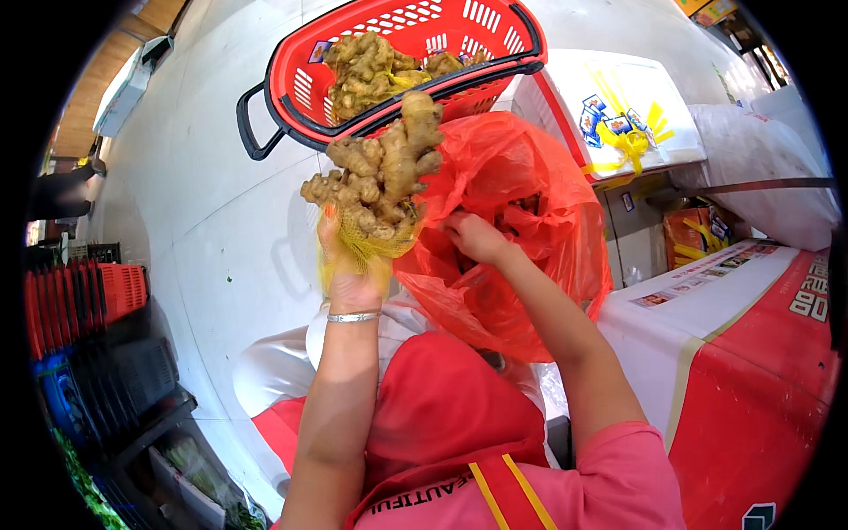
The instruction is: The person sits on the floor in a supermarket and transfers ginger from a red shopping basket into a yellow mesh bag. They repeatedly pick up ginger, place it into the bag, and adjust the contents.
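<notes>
My left hand (354, 285) holds up a cluster of ginger roots (381, 172), with a yellow mesh net bag (374, 248) around its lower part and over my fingers. The upper knobs of the ginger stick out of the net. Beside it, my right hand (478, 238) reaches into the mouth of a large red plastic bag (563, 245). Its fingertips are partly hidden, so I cannot tell whether they grip anything. Dark brown pieces show between the bag's folds. Beyond my hands, a red plastic shopping basket (295, 63) contains netted ginger (368, 73).
A white foam box (669, 86) at the right carries yellow strips (656, 119) and small blue labels (591, 119). Nearer stands a red and white carton (748, 351). Stacked baskets (122, 291) stand at the left, with a vegetable crate (192, 490) below them.
</notes>
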### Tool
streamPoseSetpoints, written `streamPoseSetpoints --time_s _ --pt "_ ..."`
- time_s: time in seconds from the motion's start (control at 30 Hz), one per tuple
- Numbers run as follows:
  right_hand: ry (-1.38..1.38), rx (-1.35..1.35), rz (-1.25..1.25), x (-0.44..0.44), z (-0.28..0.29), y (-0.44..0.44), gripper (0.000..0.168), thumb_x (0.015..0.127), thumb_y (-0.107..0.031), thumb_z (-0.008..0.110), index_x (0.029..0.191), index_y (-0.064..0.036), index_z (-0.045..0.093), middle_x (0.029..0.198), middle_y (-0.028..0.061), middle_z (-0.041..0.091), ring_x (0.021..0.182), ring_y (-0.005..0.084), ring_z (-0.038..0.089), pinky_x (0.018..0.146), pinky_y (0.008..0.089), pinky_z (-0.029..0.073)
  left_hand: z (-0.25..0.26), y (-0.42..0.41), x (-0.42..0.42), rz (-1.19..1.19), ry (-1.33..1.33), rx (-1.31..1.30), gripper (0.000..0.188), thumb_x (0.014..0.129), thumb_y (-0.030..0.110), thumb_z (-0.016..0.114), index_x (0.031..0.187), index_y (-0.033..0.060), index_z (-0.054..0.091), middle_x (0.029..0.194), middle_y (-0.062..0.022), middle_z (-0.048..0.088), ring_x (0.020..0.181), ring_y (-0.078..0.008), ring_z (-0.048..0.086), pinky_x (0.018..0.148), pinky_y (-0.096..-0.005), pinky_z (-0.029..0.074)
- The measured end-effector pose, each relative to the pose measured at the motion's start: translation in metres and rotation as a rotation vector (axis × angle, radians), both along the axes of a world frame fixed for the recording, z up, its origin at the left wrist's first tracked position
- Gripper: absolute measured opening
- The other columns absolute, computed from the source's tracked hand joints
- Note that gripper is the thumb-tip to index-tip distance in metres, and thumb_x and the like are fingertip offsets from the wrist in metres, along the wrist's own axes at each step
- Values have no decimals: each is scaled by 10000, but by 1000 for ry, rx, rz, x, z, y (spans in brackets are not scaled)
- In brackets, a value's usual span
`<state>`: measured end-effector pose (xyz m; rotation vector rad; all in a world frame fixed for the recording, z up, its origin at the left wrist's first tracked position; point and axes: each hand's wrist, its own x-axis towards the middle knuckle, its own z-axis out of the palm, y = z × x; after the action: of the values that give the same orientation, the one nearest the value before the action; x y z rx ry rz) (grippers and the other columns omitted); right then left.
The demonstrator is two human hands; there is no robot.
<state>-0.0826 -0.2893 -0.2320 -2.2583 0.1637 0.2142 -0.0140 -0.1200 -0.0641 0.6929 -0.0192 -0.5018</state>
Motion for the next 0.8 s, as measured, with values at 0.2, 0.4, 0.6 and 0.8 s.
streamPoseSetpoints --time_s 0.2,0.4,0.6,0.8 --pt "455 -582 -12 -54 -117 -86 411 866 -318 388 1228 -139 464 1153 172 547 1108 272 497 866 402 436 7 -1 4 -38 9 -78 431 848 422 505 1202 188 430 1242 -53 456 1133 -286 450 942 -508 367" --pt "-226 -301 -248 -32 -145 -66 341 843 -341 449 1114 -153 537 1026 113 594 934 300 561 736 433 459 1 -6 10 33 75 -12 431 858 410 492 1207 169 418 1236 -67 459 1124 -289 457 940 -491 377" --pt "-8 -89 -512 10 -118 2 337 826 -349 494 1072 -124 550 970 99 607 860 300 562 703 418 445 -8 0 10 16 121 -56 561 825 306 582 1278 64 355 1261 -86 436 1175 -245 418 997 -404 340" --pt "156 356 -584 -31 -16 -21 289 796 -170 605 1041 -22 566 965 125 616 889 210 579 772 300 444 -11 -2 11 19 168 -27 465 857 382 495 1242 142 394 1256 -82 438 1151 -287 435 964 -510 350"
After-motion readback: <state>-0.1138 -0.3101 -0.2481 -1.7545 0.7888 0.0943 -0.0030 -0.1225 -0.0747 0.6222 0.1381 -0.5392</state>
